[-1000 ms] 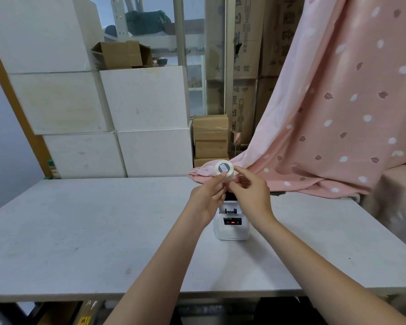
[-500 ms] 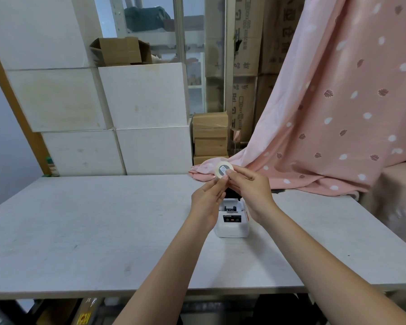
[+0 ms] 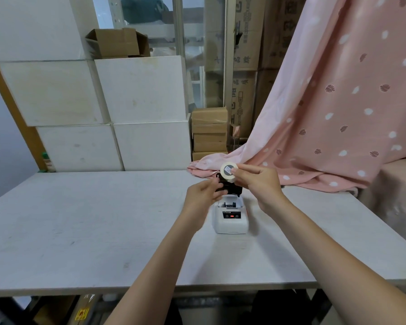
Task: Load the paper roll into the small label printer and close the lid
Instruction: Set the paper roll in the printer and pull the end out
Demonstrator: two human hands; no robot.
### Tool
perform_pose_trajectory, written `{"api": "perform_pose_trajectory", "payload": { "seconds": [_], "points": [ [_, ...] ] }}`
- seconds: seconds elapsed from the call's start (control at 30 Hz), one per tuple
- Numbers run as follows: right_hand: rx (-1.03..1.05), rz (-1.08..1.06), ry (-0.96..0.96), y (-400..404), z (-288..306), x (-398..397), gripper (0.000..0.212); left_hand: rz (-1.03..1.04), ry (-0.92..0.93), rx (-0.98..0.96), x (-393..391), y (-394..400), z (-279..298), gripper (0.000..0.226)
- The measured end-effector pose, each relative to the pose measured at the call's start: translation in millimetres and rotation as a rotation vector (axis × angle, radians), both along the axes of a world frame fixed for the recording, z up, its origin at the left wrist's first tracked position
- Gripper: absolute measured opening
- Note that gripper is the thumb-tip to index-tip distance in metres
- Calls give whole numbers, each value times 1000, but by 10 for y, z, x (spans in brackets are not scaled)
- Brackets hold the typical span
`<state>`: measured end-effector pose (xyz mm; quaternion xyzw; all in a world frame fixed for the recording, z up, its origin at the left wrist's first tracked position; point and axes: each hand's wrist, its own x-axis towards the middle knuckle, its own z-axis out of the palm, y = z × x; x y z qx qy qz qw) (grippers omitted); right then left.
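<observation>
White paper wound tight, the paper roll (image 3: 228,172) sits pinched in my right hand (image 3: 256,184), just above centre of the frame, held over the open label printer (image 3: 230,215) and not touching it. My thumb tip lies on its round face and my fingers curl behind it. I judge it light and fairly stiff as a coil, but the outer wrap could loosen or crease if I squeeze the rim, so the flat faces or the core are the safer places to hold. It looks smooth, perhaps a little slippery, so a modest pinch should do.

My left hand (image 3: 203,195) is at centre frame with its fingers curled around the left edge of the raised black lid (image 3: 227,187), steadying it as far as I can judge; how firmly it grips I cannot tell.

The printer stands on the grey table (image 3: 80,231), its dark bay open toward me. Much is hard to read: the roll's loose end is out of sight, so I cannot tell which way it unwinds. My hands cover most of the lid and its hinge, and the inside of the bay is too dark and small to make out guides or a spindle. The pink cloth (image 3: 338,113) at right drapes onto the table behind.
</observation>
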<state>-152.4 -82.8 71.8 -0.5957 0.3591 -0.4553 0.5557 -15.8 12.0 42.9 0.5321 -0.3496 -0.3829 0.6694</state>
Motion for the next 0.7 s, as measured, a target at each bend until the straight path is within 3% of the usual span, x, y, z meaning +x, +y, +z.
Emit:
{"api": "perform_pose_trajectory", "payload": {
  "seconds": [0.1,0.2,0.3,0.4,0.53,0.7],
  "points": [
    [-96,-50,177,-71,47,-82,50,89,-770,82,227,44,-220,72],
    [-163,-70,320,-119,109,-161,36,-116,-1145,205,290,11,-404,81],
    [-252,-51,452,-158,149,-203,26,-231,-1242,231,264,-25,-470,70],
    [-313,1,565,-172,161,-224,21,-214,-1334,214,285,-81,-492,63],
    [-451,30,730,-148,211,-242,44,-128,-1360,148,232,-97,-546,53],
    [-584,84,861,-45,365,-231,66,1,-1130,8,0,-68,-692,46]
  ]
}}
